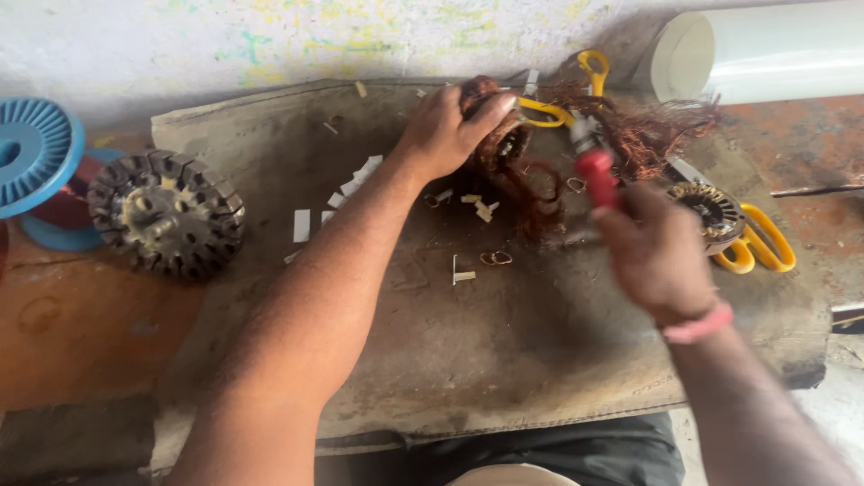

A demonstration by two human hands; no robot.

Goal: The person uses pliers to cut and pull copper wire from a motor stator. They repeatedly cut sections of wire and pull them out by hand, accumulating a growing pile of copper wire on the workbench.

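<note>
At the far middle of the worn grey mat (504, 360), the left hand (445, 135) clamps the copper-wound round stator (499, 148) while the blurred right hand (652, 256) grips a red-handled tool (594, 171) at its coils, apparently stripping winding, which calls for steady bracing.

Glossy copper wire coil (504, 153), red plastic tool handle (597, 177), rough matt mat (504, 342).
</note>
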